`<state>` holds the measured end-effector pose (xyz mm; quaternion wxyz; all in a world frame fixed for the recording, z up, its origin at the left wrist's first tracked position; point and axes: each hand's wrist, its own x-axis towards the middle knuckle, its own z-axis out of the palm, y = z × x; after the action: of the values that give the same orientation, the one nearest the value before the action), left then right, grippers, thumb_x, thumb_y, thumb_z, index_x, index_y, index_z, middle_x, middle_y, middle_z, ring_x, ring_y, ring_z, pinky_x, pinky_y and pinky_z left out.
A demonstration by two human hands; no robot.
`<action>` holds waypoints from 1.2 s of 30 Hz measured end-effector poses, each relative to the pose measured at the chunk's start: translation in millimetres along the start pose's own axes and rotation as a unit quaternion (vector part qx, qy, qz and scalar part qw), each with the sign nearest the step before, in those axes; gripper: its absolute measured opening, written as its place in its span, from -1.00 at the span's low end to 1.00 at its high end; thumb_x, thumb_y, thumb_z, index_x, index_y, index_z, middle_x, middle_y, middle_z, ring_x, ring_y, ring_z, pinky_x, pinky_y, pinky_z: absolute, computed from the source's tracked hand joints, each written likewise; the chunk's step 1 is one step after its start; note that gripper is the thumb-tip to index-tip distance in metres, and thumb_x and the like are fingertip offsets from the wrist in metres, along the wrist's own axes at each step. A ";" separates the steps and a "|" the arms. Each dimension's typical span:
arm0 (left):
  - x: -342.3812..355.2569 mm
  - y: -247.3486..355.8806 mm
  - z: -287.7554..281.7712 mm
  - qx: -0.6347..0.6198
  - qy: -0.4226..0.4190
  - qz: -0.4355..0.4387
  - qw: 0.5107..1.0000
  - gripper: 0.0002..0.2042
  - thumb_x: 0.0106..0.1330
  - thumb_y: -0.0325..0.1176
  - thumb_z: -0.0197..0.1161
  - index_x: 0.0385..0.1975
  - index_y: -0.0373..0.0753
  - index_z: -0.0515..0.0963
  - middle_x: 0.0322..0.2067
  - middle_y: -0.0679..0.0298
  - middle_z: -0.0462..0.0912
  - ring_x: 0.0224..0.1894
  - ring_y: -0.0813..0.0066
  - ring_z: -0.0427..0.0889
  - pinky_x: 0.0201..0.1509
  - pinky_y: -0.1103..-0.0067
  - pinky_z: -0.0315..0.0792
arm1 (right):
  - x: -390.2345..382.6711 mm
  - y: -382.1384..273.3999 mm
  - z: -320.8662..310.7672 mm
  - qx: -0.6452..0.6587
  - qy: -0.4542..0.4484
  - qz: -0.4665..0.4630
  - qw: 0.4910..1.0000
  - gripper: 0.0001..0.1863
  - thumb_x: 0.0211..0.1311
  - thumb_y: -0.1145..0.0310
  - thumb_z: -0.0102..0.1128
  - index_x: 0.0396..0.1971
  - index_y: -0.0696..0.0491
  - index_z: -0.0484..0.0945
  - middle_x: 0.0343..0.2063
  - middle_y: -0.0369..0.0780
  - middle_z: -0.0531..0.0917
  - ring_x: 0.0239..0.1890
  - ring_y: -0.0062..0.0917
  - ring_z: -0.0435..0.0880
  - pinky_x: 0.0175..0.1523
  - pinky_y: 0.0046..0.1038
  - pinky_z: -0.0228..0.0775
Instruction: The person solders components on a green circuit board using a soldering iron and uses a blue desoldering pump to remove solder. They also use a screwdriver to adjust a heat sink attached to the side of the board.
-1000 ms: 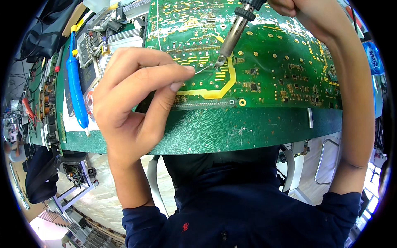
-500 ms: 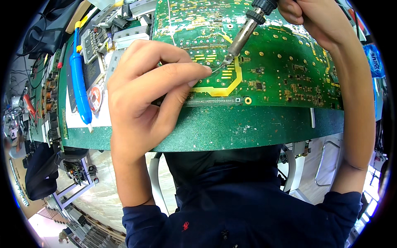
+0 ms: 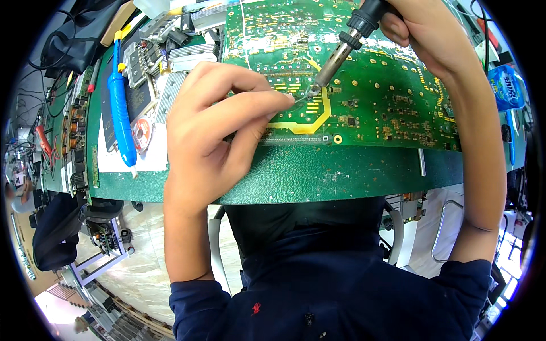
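Note:
My left hand [image 3: 213,122] is closed, thumb and fingertips pinching a thin, shiny solder wire [image 3: 300,98] just over the board. In my right hand [image 3: 418,31], at the upper right, is a soldering iron [image 3: 340,52] with a black handle and a metal barrel slanting down to the left. Its tip meets the wire's end beside the yellow angular band on a large green circuit board [image 3: 375,128]. Smoke or glare slightly blurs the contact point. The board lies flat on the table, and my left hand covers part of its near left edge.
Left of my left hand are a blue desoldering pump [image 3: 120,108] and a small reel of braid [image 3: 141,135] on white paper. Metal heat sinks [image 3: 196,55] crowd the back left. A metal rod [image 3: 421,162] lies by the green table's [image 3: 318,182] front edge. At right sits a blue packet [image 3: 505,88].
The whole view has shifted slightly. Relative to the board, the iron's tip and my left fingertips have moved a little to the right; both hands keep their grips.

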<state>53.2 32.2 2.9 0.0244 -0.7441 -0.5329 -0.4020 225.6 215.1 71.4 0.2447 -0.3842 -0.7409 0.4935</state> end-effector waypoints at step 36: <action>-8.3 -8.8 -1.9 -0.046 0.103 -0.101 0.988 -0.89 0.05 -0.54 0.16 -0.44 -0.33 0.58 -0.46 0.19 0.60 -0.36 0.35 0.51 -0.21 0.51 0.36 | 11.5 30.2 -9.9 0.043 -0.057 -0.066 0.995 -0.69 0.26 0.21 0.09 -0.50 0.16 0.56 -0.88 -0.40 0.32 -0.83 -0.78 0.21 -0.66 -0.66 0.03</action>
<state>44.0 28.7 -4.5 0.0043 -0.6412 -0.5812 -0.5012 236.2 236.4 47.3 0.2505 -0.2945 -0.7556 0.5287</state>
